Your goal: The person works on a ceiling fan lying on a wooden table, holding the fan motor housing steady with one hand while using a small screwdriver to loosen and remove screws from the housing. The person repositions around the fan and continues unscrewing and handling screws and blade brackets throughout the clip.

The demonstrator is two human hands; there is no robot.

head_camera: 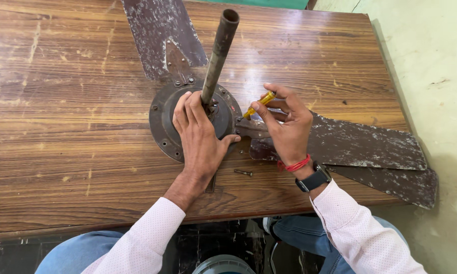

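The round, dark, rusty metal fan motor housing (167,119) lies flat on the brown wooden worktop (61,101), its brown metal downrod (218,50) rising toward the camera. The left hand (198,134) presses flat on it, grip spread, clamped on nothing. The right hand (284,124) pinches a small yellow-handled screwdriver (259,104), tip at a blade bracket. One grey screw (242,172) lies loose nearby, so at least one is out; three worn dark blades (370,144) remain beside the housing.
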